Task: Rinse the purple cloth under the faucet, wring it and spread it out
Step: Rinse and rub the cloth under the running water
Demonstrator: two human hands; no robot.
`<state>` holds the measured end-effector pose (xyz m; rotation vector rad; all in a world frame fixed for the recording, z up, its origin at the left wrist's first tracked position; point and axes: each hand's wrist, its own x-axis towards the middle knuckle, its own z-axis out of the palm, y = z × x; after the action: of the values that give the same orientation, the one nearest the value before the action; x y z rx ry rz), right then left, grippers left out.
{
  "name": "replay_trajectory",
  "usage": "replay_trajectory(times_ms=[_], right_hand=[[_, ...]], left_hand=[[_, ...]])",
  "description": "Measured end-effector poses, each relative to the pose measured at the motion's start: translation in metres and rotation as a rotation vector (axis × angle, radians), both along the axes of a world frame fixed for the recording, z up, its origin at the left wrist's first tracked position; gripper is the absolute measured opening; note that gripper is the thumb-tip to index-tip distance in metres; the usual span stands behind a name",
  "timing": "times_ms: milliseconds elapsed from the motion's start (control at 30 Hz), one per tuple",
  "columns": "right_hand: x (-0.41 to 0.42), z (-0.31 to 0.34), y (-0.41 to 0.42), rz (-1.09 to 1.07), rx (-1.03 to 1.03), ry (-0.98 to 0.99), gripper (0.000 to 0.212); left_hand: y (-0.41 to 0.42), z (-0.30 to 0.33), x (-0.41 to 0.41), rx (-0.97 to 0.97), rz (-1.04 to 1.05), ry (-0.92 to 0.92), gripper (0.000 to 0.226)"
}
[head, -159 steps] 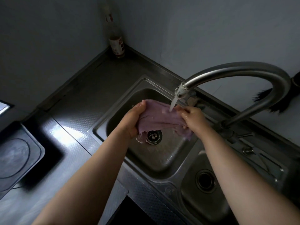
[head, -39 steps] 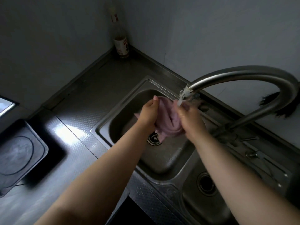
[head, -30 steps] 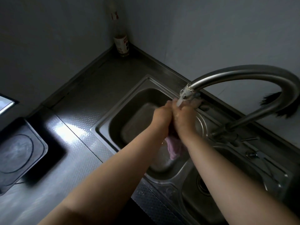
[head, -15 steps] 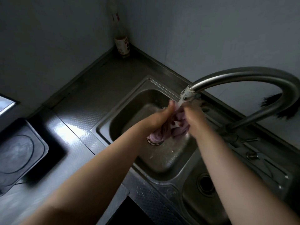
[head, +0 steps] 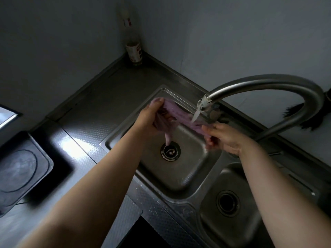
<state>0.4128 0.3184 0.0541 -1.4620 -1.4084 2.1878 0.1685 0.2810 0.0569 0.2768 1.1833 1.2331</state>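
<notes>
The purple cloth (head: 180, 116) is stretched between both hands above the left basin of the steel sink (head: 188, 178). My left hand (head: 149, 119) grips its left end near the basin's back corner. My right hand (head: 223, 136) grips the right end below the spout. Water runs from the curved faucet (head: 268, 83) onto the cloth's middle. A twisted tail of cloth hangs down toward the drain (head: 170, 151).
A second, smaller basin with its own drain (head: 227, 203) lies at the lower right. A bottle (head: 134, 49) stands in the back corner of the steel counter. A black cooktop (head: 19, 169) sits at the left, and a dark brush (head: 304, 117) at the far right.
My hands, pressed together on the bunched cloth a second ago, have pulled apart. The cloth is now drawn out between them under the running water, my left hand moved to the back left.
</notes>
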Motion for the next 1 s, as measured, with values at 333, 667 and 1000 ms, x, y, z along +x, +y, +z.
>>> replay_trajectory(times_ms=[333,667,1000], right_hand=[[-0.066,0.006,-0.051,-0.072,0.406,0.078,0.054],[-0.081,0.009,-0.009,-0.384,0.354,-0.237,0.027],[-0.015,0.005,0.022,-0.595,-0.123,0.313,0.056]], left_hand=[[-0.009,-0.013,0.069,-0.363,0.084,-0.09,0.031],[-0.019,0.0,0.097,-0.237,-0.271,0.025,0.044],[-0.029,-0.02,0.028,-0.21,-0.124,-0.08,0.027]])
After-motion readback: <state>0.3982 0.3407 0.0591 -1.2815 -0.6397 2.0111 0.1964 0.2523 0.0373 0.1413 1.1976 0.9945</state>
